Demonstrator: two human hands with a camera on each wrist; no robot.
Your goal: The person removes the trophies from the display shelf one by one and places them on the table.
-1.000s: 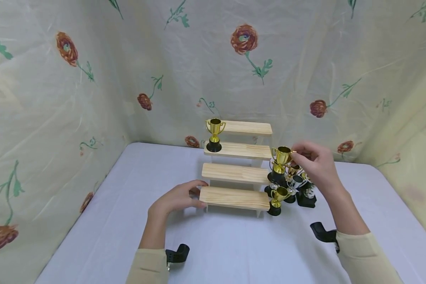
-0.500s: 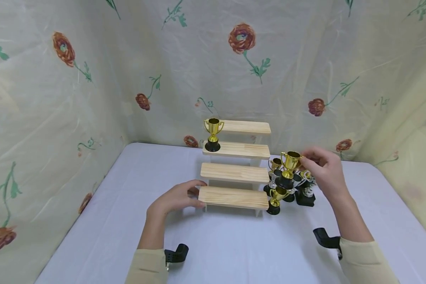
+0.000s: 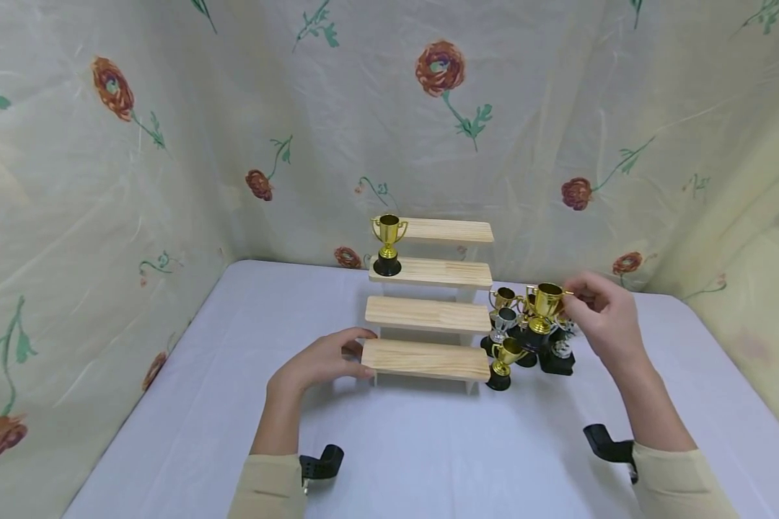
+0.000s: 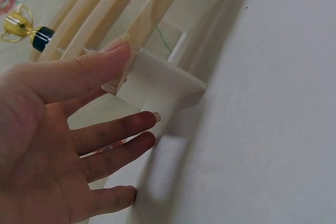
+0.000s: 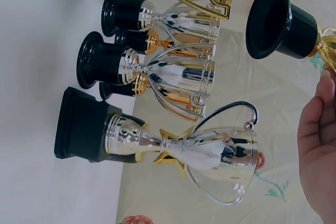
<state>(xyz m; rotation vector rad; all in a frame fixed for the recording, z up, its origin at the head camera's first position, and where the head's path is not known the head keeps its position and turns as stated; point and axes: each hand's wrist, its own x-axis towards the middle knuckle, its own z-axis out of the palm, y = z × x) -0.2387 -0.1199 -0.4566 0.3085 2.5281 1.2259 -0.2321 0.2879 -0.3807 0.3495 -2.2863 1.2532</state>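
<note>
My right hand (image 3: pixel 604 317) pinches a gold trophy cup (image 3: pixel 545 306) by its right handle. The cup hangs upright above a cluster of other trophies, and the right wrist view shows the hollow underside of its black base (image 5: pixel 268 22). My left hand (image 3: pixel 321 360) holds the left end of the lowest step of a wooden tiered stand (image 3: pixel 428 360). In the left wrist view the thumb (image 4: pixel 113 59) lies on the step's front edge; the other fingers spread beside its white leg (image 4: pixel 157 74). Another gold trophy (image 3: pixel 388 241) stands on the left end of the second-highest step.
Right of the stand are a gold trophy (image 3: pixel 506 357) in front, a silver cup (image 3: pixel 501 324), another gold one (image 3: pixel 503 297) farther back, and a larger silver trophy (image 5: pixel 205 148) on a square black base. A flowered cloth (image 3: pixel 363 108) hangs behind the white-covered table (image 3: pixel 415 447).
My right hand has carried the gold trophy cup rightward and slightly down, away from the stand and over the cluster. The left hand keeps its hold on the lowest step.
</note>
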